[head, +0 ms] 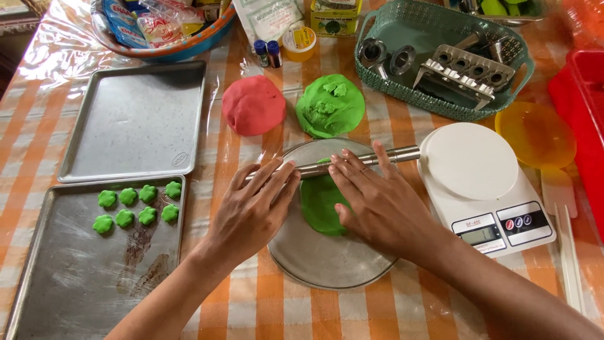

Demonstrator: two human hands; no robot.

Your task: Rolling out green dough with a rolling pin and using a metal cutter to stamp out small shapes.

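Your desk (327,315) has an orange and white checked cloth under clear plastic; on its left side lie two flat metal trays; the far tray (135,123) is bare, and the near tray (82,271) holds eight small green dough flowers (137,205) in two rows; at the back right a green basket (384,85) holds metal grinder parts (462,69); beside it sits a white kitchen scale (484,189); in the middle, a round metal plate (327,261) holds a flat piece of green dough (321,204); behind the plate rest a red dough ball (253,104) and a lumpy green dough ball (330,106); the metal rolling pin (365,158) lies on the flat dough, its long side running left to right, with the right end tipped a little away from you; your left hand (251,211) and your right hand (377,201) press flat on the pin, fingers spread out, not curled around it.
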